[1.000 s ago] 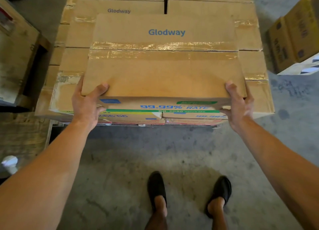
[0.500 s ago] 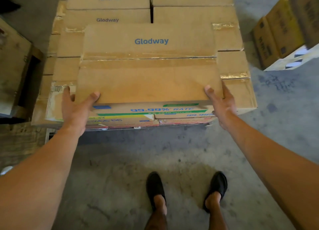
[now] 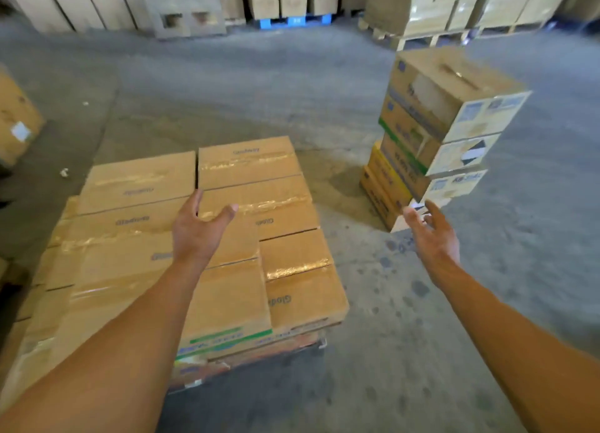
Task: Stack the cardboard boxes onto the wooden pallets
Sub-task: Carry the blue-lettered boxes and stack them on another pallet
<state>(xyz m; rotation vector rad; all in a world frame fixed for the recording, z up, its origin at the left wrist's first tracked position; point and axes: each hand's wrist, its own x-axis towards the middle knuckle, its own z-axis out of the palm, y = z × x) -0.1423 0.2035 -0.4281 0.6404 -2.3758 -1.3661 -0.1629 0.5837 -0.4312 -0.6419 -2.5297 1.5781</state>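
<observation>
A layer of flat brown Glodway cardboard boxes (image 3: pixel 253 163) covers the pallet in front of me; the pallet itself is almost hidden beneath them. The box just set down (image 3: pixel 224 299) lies on top at the near side. My left hand (image 3: pixel 194 231) hovers above the boxes with fingers spread and holds nothing. My right hand (image 3: pixel 435 234) is stretched out to the right, fingers loose and empty, short of a leaning stack of several boxes (image 3: pixel 435 124) standing on the floor.
Bare concrete floor (image 3: pixel 259 85) lies between the pallet and the far wall. Loaded pallets (image 3: pixel 448 7) stand at the back right, a blue pallet (image 3: pixel 293 20) at the back centre, and a brown box (image 3: pixel 16 117) at the left edge.
Both hands have let go of the box, which now rests on the pallet load. My view has lifted and swung right, and my right hand reaches toward the floor stack.
</observation>
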